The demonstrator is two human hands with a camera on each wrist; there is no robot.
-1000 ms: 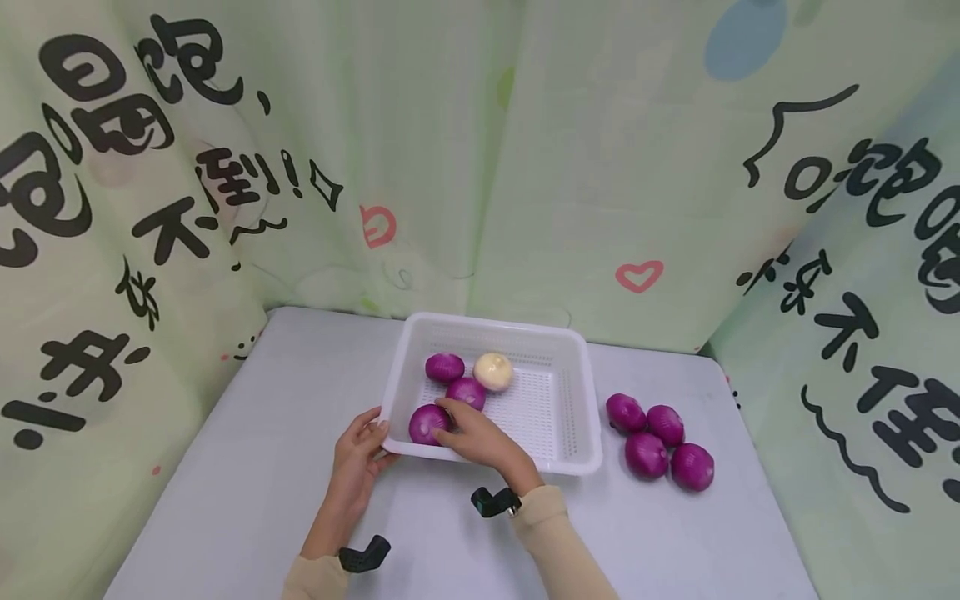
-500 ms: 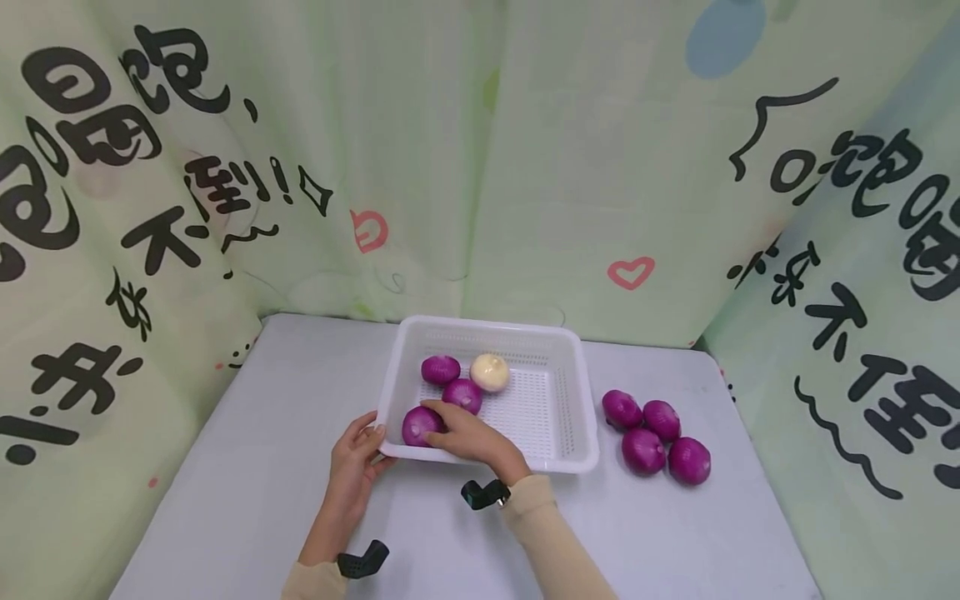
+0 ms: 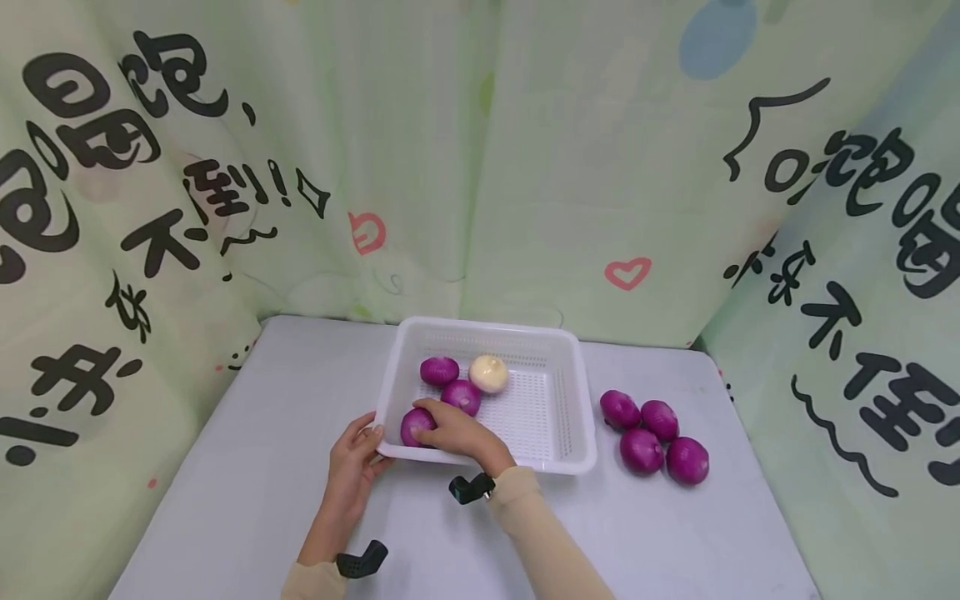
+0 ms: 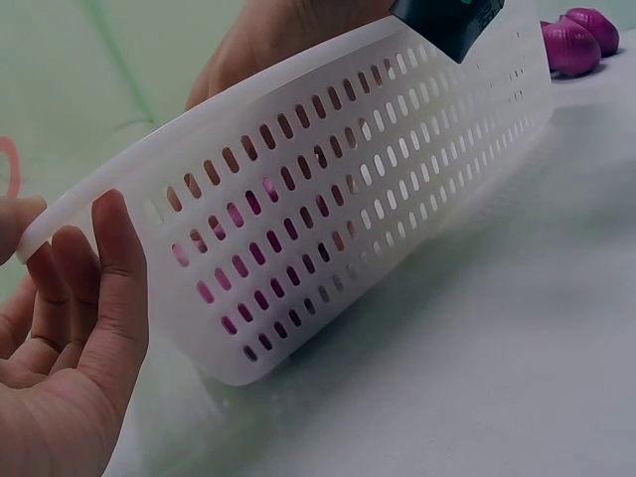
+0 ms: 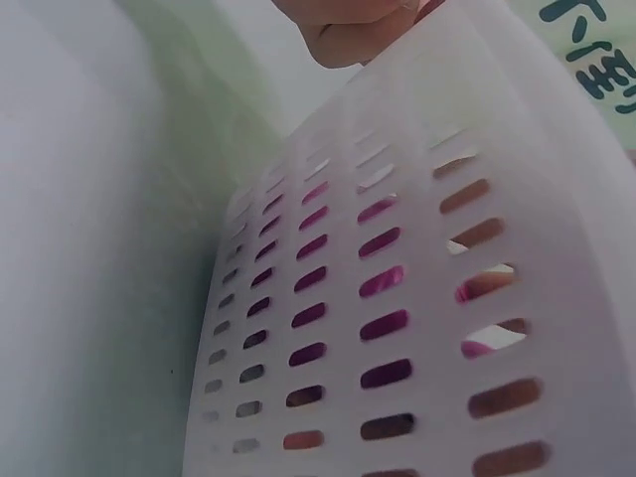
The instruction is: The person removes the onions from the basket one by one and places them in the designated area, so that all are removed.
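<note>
A white perforated plastic basket [image 3: 579, 400] stands on the table. My left hand [image 3: 352, 462] grips its front left corner; in the left wrist view the thumb and fingers [image 4: 117, 248] pinch the rim. Inside the front left corner sits a purple onion [image 3: 412, 423], with my right hand [image 3: 459, 431] over it, thumb and fingers curled round its sides. Two more purple onions, one at the back [image 3: 438, 371] and one in the middle [image 3: 462, 397], lie close by. Beside them rests a pale peeled onion [image 3: 488, 374]. Through the slots, the right wrist view shows purple skin.
Several purple onions [image 3: 642, 451] lie grouped on the table to the right of the basket. A pale green curtain [image 3: 555, 167] with black lettering surrounds the grey-white table [image 3: 247, 467] at the back and sides. Each wrist wears a black camera [image 3: 362, 559].
My right hand has shifted a little left with the front purple onion, toward the basket's left wall. My left hand keeps its hold on the corner. The head view has drifted slightly.
</note>
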